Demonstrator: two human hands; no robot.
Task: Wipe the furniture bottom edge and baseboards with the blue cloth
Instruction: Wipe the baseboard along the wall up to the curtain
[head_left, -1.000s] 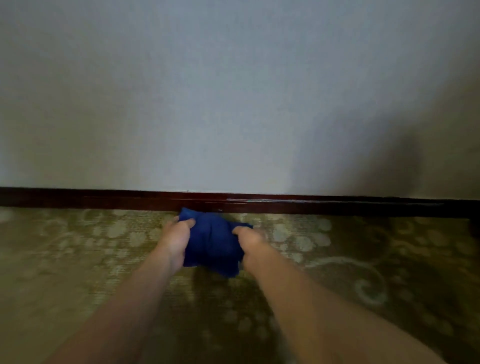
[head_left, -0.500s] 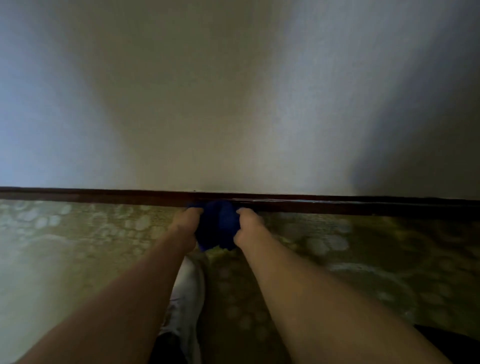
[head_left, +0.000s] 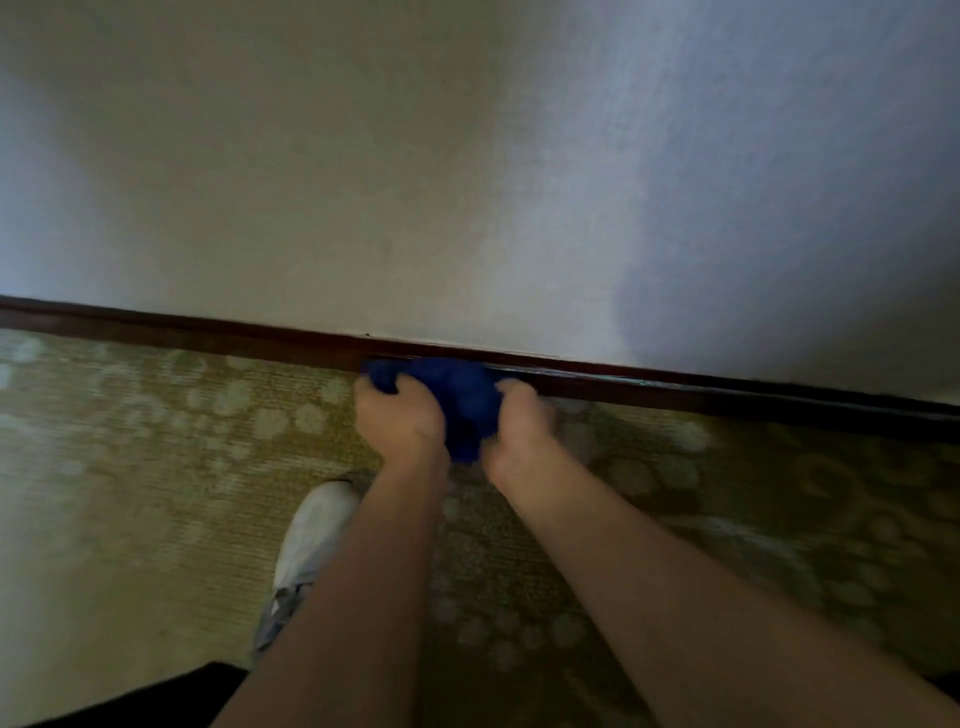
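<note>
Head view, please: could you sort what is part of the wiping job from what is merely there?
Job: blue cloth, left hand, right hand, baseboard.
Merely there: patterned carpet, white shoe, wall.

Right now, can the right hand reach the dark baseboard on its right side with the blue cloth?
Probably yes. The right hand and left hand already grip the blue cloth against the baseboard. Further right, only patterned carpet lies along it; nothing visible blocks the way.

A carpeted room: patterned carpet, dark baseboard, plain wall (home or hotel, unclear).
</note>
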